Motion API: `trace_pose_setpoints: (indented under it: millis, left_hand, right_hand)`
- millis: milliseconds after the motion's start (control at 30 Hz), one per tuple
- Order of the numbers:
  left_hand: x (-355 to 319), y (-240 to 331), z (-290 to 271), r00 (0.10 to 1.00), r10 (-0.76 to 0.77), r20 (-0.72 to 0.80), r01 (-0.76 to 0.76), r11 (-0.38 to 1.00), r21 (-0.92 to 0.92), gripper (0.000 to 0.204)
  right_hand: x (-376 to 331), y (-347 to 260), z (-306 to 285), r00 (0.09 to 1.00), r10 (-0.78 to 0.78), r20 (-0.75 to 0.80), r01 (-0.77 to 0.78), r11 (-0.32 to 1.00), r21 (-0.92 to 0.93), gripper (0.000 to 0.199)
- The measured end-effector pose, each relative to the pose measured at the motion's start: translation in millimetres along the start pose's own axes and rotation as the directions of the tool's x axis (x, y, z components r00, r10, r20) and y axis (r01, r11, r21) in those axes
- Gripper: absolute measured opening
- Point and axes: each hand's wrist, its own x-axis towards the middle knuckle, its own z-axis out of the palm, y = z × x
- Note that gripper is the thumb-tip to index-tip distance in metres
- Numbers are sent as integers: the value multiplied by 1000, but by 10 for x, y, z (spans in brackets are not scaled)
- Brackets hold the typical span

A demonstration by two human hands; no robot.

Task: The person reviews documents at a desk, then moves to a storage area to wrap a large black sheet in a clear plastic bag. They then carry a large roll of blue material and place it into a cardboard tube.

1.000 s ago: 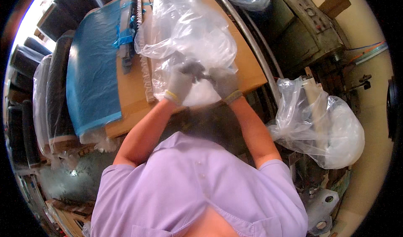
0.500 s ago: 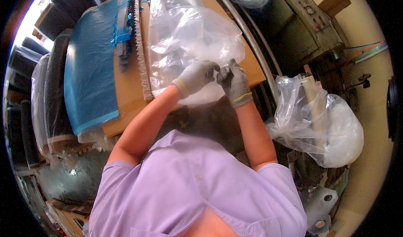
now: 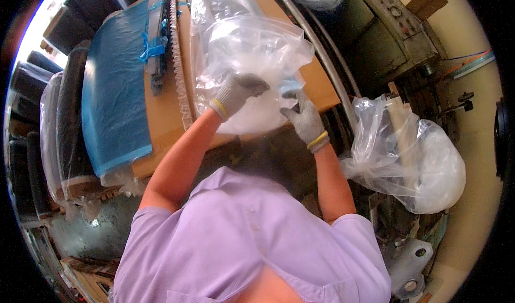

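A clear plastic bag [image 3: 252, 42] lies crumpled and puffed up on a brown cardboard sheet [image 3: 316, 80]. My left hand [image 3: 240, 93], in a grey glove with a yellow cuff line, rests at the bag's near part with its fingers curled together on the film. My right hand [image 3: 306, 121], gloved alike, is at the bag's right side, thumb and fingers apart. Beside its fingertips shows a small pale blue patch [image 3: 290, 84]; whether it is a separate piece or touches the fingers is unclear. White, cloudy plastic [image 3: 255, 115] spreads between the hands, down to the cardboard's near edge.
Blue film [image 3: 115, 88] covers a sheet to the left, beside grey strips [image 3: 157, 40] bound with blue tape. Dark wrapped rolls [image 3: 75, 115] stand farther left. A metal rail [image 3: 322, 37] runs along the right, near an old machine [image 3: 389, 29] and a bulging clear bag [image 3: 437, 169].
My hands have moved apart: the left slightly leftward, the right downward and rightward, its fingers spreading. The pale blue patch now shows by the right fingertips. The bag's upper part has shifted a little.
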Motion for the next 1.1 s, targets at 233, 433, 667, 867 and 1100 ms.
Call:
trace_pose_setpoints:
  millis: [233,433,667,867,1100]
  left_hand:
    - [58,263,54,929,362,77,-347,778,523,11]
    - [114,161,132,841,541,19,-331,486,808,10]
    - [71,129,263,756,653,-50,-400,521,754,17]
    - [74,162,252,737,675,-20,-394,453,800,20]
    - [77,189,173,731,674,107,-438,344,831,16]
  right_hand:
    - [246,296,262,989,149,-9,-144,964,224,41]
    - [125,327,331,998,-19,-54,26,991,132,31]
    - [268,-166,-79,988,-9,-153,26,994,108,23]
    - [437,-174,-136,999,-39,7,37,985,171,20]
    - [572,-200,-208,990,-77,119,85,994,-67,15]
